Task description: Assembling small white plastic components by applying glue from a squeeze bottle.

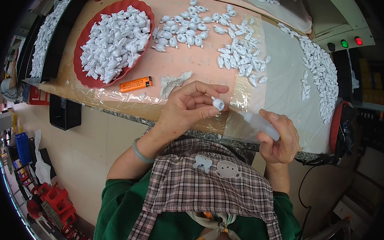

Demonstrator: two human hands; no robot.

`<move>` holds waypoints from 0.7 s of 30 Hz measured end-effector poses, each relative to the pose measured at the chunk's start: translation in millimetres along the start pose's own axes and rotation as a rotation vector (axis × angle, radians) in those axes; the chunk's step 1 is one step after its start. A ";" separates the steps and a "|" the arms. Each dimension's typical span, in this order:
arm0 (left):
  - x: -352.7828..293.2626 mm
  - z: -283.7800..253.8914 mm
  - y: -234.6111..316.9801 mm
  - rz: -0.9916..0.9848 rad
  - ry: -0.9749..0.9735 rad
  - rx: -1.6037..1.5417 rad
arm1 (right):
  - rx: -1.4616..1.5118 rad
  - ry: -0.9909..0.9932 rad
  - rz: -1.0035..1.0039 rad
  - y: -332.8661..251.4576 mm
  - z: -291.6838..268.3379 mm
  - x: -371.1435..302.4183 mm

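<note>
Between the fingertips of my left hand (187,105) is a small white figurine head (218,104) with a dark opening in it. My right hand (282,137) grips a translucent squeeze bottle (263,124), its thin nozzle aimed at the white piece, close to it. Whether the tip touches the piece, I cannot make out. Beyond my hands, round white pieces (188,26) lie in a loose group on the pink sheet. Slimmer white pieces (242,53) are heaped just right of them.
A red scalloped bowl (79,67) full of white pieces stands at the left. Near it lie an orange lighter (135,84) and a crumpled tissue (173,83). More white parts (320,71) are spread at the right, below a machine panel (345,40) with coloured buttons.
</note>
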State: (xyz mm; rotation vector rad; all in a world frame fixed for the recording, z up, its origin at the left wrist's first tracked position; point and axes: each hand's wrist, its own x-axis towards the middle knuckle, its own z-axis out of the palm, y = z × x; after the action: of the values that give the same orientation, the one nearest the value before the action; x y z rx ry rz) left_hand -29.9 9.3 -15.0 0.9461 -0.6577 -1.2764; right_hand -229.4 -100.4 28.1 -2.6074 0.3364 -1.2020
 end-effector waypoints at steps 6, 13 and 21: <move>-0.1 -1.5 -0.7 0.002 -0.023 0.025 | 0.010 -0.015 -0.006 1.0 0.8 0.4; -1.1 -2.3 -1.9 0.030 -0.010 0.088 | 0.030 -0.044 0.011 -2.5 0.5 0.2; -1.4 -2.0 -2.2 0.049 -0.011 0.088 | 0.019 -0.017 0.006 -1.8 -0.3 -0.3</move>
State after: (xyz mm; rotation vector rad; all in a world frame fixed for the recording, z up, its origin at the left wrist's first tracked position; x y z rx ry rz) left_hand -29.6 11.1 -17.8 0.9897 -0.7464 -1.2182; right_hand -229.6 -98.7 28.6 -2.5974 0.3278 -1.1743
